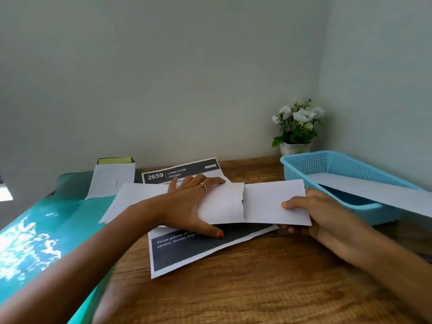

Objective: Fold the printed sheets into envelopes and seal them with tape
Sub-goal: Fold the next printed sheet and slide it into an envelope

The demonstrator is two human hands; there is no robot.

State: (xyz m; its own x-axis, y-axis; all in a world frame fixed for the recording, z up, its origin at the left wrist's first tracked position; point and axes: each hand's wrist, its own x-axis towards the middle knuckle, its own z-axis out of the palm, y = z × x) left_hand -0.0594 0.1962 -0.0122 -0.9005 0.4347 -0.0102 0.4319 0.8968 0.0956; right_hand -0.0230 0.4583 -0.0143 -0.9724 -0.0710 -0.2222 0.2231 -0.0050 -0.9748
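A wooden table [268, 272] stands in the corner of a pale, plain-walled room. At the middle of the view, the left hand [187, 204] lies flat with fingers spread, a ring on one finger, pressing down on a white folded sheet [222, 206]; the thumb reaches toward 5 o'clock and touches the dark printed sheet [187, 249] underneath. The folded sheet's left half runs out under the hand toward 9 o'clock. At 3 o'clock from that hand, the right hand [320, 218] pinches the right end of the folded sheet, thumb on top and curled fingers beneath, lifting that end slightly off the table. The printed sheet lies skewed on the wood, its dark panel with pale lettering showing at 6 o'clock of the hands, and its header reading "2659 LIVING ROOM" showing at 12 o'clock. Farther out at 10 o'clock, a white paper strip [109, 181] leans up against the wall with a yellow-green block [115, 160] at its top. A glossy teal mat [46, 225] covers the left side at 8 o'clock. At 2 o'clock sits a blue mesh basket [327, 164] with a white sheet [374, 190] resting across it, and behind it, in the corner, a small pot of white flowers [298, 122].
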